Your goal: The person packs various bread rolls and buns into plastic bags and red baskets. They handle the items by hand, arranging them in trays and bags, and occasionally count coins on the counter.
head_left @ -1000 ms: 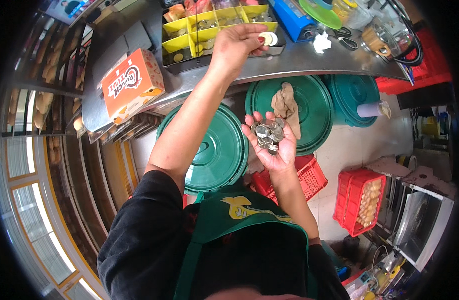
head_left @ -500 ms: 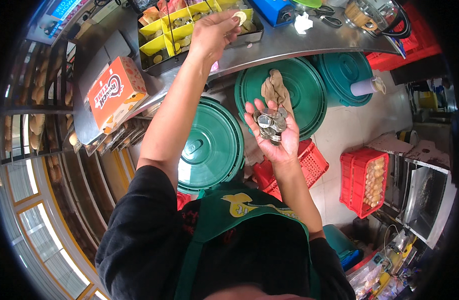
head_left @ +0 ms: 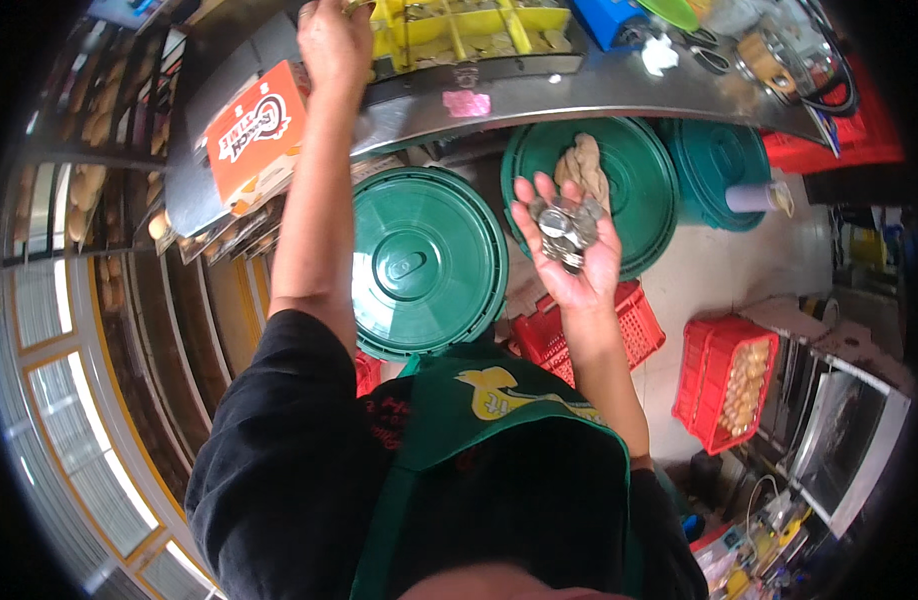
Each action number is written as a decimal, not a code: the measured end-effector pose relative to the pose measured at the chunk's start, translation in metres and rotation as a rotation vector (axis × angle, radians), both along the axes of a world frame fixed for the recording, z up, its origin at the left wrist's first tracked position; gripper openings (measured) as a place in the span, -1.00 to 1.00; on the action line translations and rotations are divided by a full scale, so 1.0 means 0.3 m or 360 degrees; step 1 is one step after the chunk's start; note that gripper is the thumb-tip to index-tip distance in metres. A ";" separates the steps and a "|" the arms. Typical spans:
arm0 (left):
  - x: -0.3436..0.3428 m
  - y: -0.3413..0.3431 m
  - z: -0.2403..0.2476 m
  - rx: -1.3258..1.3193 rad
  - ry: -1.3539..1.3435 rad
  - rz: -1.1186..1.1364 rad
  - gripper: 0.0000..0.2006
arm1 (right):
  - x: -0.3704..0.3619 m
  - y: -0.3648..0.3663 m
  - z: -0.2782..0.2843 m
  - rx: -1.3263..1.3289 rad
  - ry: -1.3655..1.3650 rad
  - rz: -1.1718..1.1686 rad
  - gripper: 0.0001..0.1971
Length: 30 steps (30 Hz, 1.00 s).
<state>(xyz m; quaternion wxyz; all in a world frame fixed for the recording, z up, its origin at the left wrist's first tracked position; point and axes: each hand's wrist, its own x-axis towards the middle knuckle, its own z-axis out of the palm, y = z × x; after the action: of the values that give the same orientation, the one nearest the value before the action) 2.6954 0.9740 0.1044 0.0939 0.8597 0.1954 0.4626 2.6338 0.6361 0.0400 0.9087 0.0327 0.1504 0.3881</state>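
My right hand (head_left: 584,265) is palm up with its fingers loosely cupped, and a pile of silver coins (head_left: 567,228) lies in it. At the top edge, my left hand (head_left: 336,45) is reached out beside the left end of the coin tray. Its fingers are closed on a yellowish coin (head_left: 358,6), partly cut off by the picture's edge. The coin tray (head_left: 469,68) is black with yellow dividers (head_left: 456,40), and coins lie in several of its compartments.
An orange box (head_left: 254,135) stands on the metal counter (head_left: 539,97) at left. Below are green lidded bins (head_left: 429,265), one with a brown cloth (head_left: 585,170) on it. Red crates (head_left: 707,385) stand on the floor. Bread fills racks (head_left: 84,190) at far left.
My left hand has moved left from above the tray to its left end, still with the coin. My right hand keeps the coins, palm up. The whole view has shifted.
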 end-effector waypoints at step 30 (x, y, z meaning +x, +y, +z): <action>-0.080 -0.042 0.085 -0.0092 0.0266 -0.0096 -0.79 | -0.007 0.042 -0.041 0.0074 -0.0004 0.0047 -0.69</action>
<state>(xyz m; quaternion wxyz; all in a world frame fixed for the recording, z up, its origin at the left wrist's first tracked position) 2.6715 0.9613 0.1299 0.1159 0.8977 0.1898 0.3803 2.6316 0.6487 0.0276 0.9020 0.0511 0.1405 0.4050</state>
